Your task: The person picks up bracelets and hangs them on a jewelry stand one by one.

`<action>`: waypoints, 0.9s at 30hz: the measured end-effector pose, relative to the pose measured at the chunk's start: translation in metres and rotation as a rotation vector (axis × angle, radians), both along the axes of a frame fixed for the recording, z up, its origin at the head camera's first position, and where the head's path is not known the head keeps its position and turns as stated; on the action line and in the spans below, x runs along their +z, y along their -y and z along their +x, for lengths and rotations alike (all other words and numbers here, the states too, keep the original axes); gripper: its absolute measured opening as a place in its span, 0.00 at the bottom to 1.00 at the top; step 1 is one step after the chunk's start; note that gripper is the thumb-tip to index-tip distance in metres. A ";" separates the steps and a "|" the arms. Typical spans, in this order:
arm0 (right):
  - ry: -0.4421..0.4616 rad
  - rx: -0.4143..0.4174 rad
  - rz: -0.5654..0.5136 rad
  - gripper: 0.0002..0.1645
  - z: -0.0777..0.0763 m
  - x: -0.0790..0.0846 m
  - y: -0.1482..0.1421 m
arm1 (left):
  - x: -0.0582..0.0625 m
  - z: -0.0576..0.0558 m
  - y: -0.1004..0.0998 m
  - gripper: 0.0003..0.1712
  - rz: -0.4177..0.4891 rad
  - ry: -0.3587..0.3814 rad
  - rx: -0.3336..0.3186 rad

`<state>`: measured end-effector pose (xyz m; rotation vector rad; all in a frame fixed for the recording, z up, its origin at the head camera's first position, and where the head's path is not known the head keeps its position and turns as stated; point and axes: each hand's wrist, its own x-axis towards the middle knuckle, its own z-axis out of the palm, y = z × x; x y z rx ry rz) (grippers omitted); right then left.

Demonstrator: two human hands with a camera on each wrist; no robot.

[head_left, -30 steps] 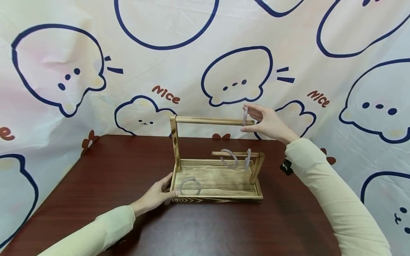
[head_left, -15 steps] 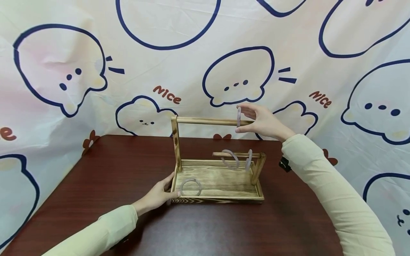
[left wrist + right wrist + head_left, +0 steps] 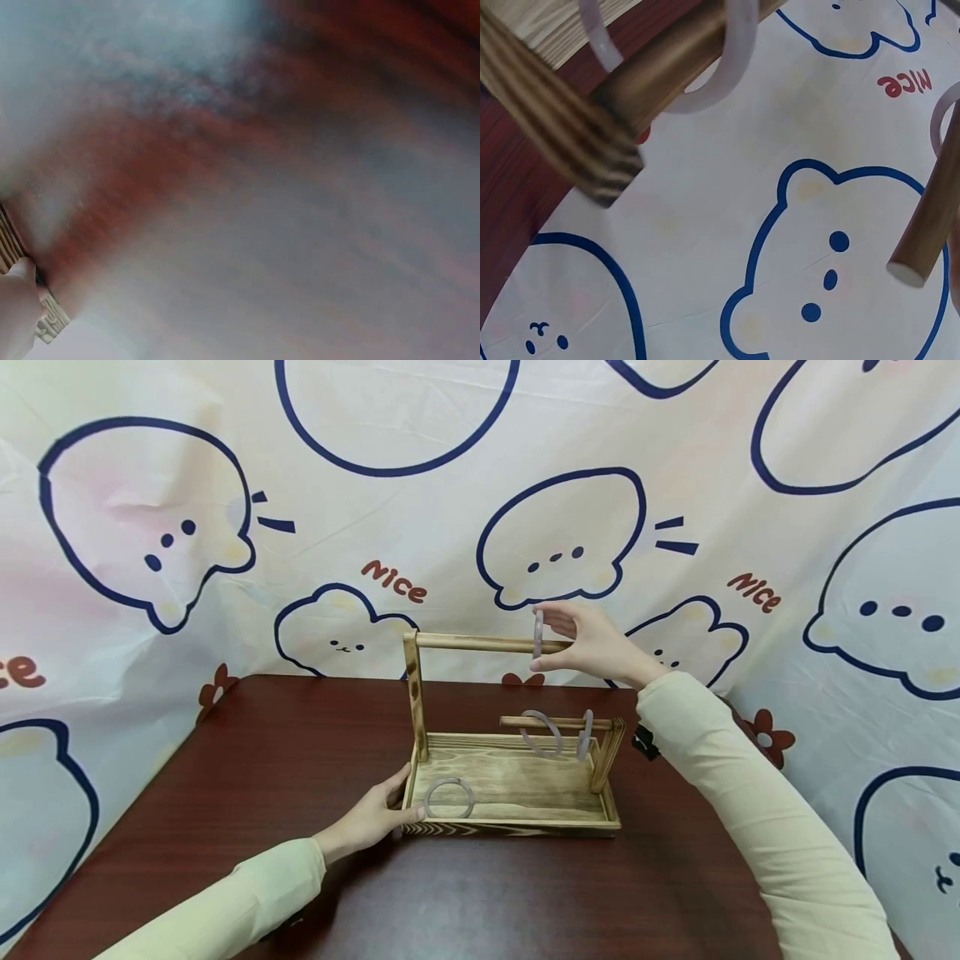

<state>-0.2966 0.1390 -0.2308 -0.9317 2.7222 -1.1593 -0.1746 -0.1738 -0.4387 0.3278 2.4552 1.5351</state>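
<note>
My right hand (image 3: 592,642) pinches a pale lilac bangle (image 3: 537,635) between thumb and fingers. This bangle encircles the stand's upper wooden bar (image 3: 480,643), in from the bar's free right end. My left hand (image 3: 369,817) grips the front left corner of the wooden tray base (image 3: 517,825), thumb on the rim. Two bangles hang on the lower bar (image 3: 512,722): a tilted one (image 3: 557,742) and one near the post (image 3: 584,735). Another bangle (image 3: 450,780) lies inside the tray at front left. The right wrist view shows the upper bar's free end (image 3: 922,240).
The stand's left post (image 3: 413,702) carries the upper bar; its shorter right post (image 3: 607,756) carries the lower one. The stand sits on a dark red-brown table (image 3: 495,893). A cartoon-printed cloth (image 3: 442,543) hangs behind. The left wrist view is mostly blurred.
My right hand has moved left along the upper bar, sliding the bangle farther from its free end. My left hand has kept its grip on the tray corner.
</note>
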 end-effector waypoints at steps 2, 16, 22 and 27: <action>0.003 -0.004 0.009 0.50 0.000 0.001 0.004 | -0.001 0.000 0.000 0.48 0.002 0.003 0.002; 0.016 0.013 0.031 0.52 -0.006 0.001 0.032 | -0.003 0.000 0.001 0.48 0.014 -0.004 -0.007; 0.028 0.028 0.010 0.53 -0.005 0.002 0.043 | -0.001 0.000 0.001 0.48 0.016 -0.015 -0.006; 0.032 0.023 0.002 0.53 -0.005 0.000 0.051 | -0.003 0.000 0.001 0.48 0.023 -0.019 -0.011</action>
